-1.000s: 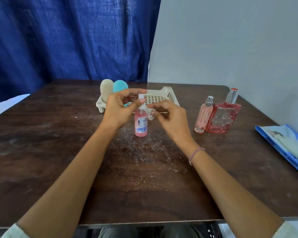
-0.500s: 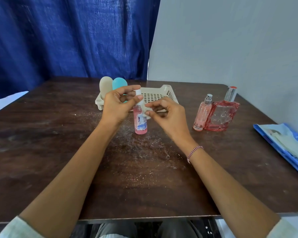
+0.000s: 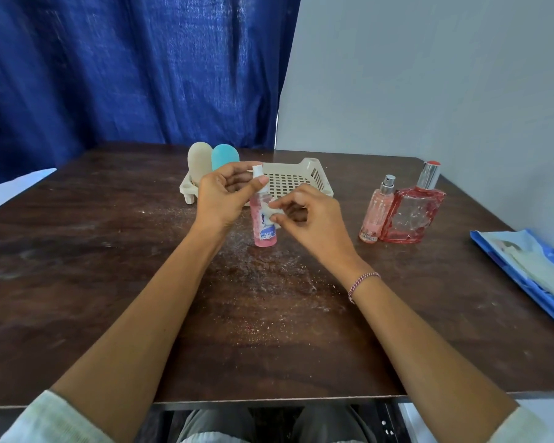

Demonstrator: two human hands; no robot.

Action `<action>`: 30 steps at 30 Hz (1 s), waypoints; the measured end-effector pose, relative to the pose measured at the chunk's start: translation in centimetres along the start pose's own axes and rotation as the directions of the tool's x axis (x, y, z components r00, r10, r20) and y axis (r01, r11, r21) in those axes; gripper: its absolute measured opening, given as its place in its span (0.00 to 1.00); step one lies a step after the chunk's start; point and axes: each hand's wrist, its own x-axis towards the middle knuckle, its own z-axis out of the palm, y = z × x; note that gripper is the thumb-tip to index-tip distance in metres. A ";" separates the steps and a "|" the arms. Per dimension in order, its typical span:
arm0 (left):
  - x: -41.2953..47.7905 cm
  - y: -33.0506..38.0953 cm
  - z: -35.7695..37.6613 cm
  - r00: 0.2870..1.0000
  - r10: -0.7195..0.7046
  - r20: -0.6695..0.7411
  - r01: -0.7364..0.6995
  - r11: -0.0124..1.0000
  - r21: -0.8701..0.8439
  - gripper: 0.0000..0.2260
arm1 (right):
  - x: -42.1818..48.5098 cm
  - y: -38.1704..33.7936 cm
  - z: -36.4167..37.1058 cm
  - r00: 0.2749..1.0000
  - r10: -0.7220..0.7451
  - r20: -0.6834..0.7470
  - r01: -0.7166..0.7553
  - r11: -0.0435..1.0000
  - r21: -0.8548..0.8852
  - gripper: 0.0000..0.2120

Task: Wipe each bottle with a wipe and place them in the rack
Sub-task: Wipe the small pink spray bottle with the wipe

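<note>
I get one view: the head camera, wide-angle, close above the table (image 3: 77,251), looking forward and down; left hand (image 3: 219,199) and right hand (image 3: 314,222) mid-frame, curtain (image 3: 109,75) behind.

dark wooden table (image 3: 109,282), blue curtain (image 3: 125,68), pale grey wall (image 3: 429,75)

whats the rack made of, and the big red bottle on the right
The rack looks like cream moulded plastic, matte, with a grid of square holes. The big red bottle seems glossy clear glass, judging by its see-through faceted body.
</note>
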 end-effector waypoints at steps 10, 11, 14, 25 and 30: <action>0.2 -0.3 0.1 0.999 0.040 -0.012 -0.039 0.999 0.025 0.09 | -0.4 -0.1 -0.4 0.977 -0.019 0.213 0.044 0.992 -0.116 0.08; 0.2 -0.4 0.1 0.999 0.048 -0.007 -0.048 0.998 0.030 0.10 | -0.3 -0.2 -0.4 0.988 -0.049 0.148 0.065 0.992 -0.110 0.08; -0.1 -0.4 0.4 0.995 0.098 0.019 -0.099 0.993 0.069 0.15 | -0.1 -0.6 -0.3 0.995 -0.090 -0.032 0.088 0.994 -0.057 0.07; 0.0 -0.6 0.7 0.992 0.126 0.002 -0.125 0.978 0.168 0.10 | -0.5 0.3 -0.8 0.950 -0.024 0.312 0.090 0.976 -0.200 0.08; -0.2 -0.7 0.6 0.988 0.137 0.070 -0.146 0.978 0.147 0.10 | -0.3 -0.3 -0.6 0.994 -0.101 0.031 0.104 0.985 -0.136 0.07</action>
